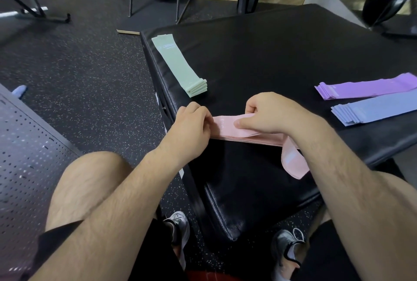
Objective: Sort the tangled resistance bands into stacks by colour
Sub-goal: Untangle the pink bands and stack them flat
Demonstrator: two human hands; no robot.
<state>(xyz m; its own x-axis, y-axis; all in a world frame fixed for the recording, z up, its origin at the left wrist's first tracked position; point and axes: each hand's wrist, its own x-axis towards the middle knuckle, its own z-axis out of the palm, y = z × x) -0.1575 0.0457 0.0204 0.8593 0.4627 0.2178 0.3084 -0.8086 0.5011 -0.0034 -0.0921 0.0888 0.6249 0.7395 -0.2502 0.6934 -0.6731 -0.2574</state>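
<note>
At the near edge of the black padded box [259, 59], the pink bands [228, 128] lie in a loose pile between the two hands; the left hand [194, 122] has its fingers curled and pinches the pile's left end; the right hand [273, 113] is curled over the top, with the thumb pressed against an upper layer.

One pink loop [293, 163] hangs over the box's edge below the right wrist. If the grip eases it could slide to the floor, and it might drag the pile with it, since the pile sits right at the rim; the layers could also fan out of line.

Counting: three finished stacks, namely one green stack [178, 64] far left, and one purple stack [361, 88] with one blue stack [372, 109] just beside it, right; a fourth, pink, is in the making. The green shows roughly five edges; the other stacks' layers are too fine to count.
</note>
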